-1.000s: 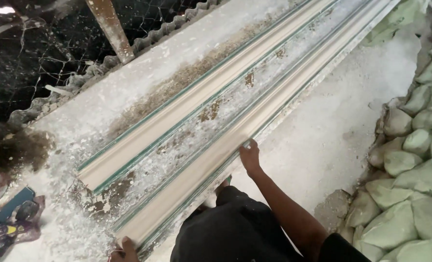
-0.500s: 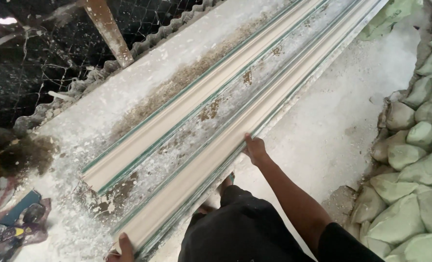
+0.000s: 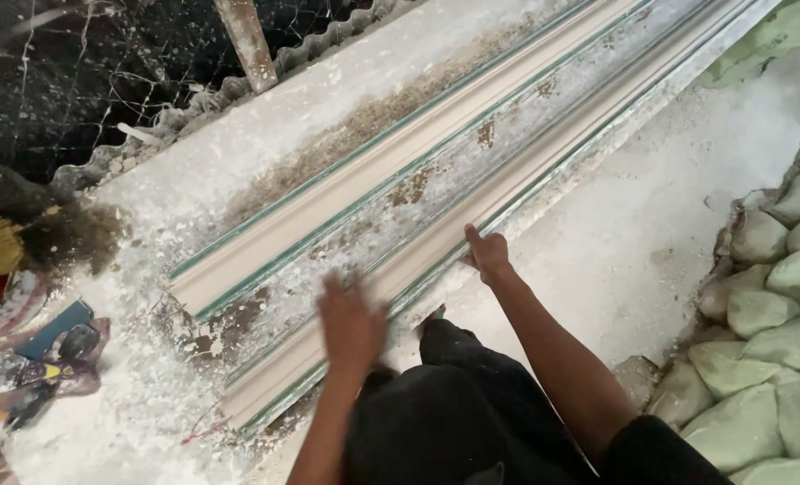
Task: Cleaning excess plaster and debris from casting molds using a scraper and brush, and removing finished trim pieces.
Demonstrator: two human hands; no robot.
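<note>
right hand [image 3: 488,254] presses open on the near plaster moulding [image 3: 436,256]; left hand [image 3: 350,321], blurred, spread, hovers over it, mid-smoothing.

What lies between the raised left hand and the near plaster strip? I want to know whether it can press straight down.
Nothing visible does. The left hand, blurred, hovers directly above the near plaster strip, with no tool or debris between. The right hand already rests on the strip's outer edge.
</note>
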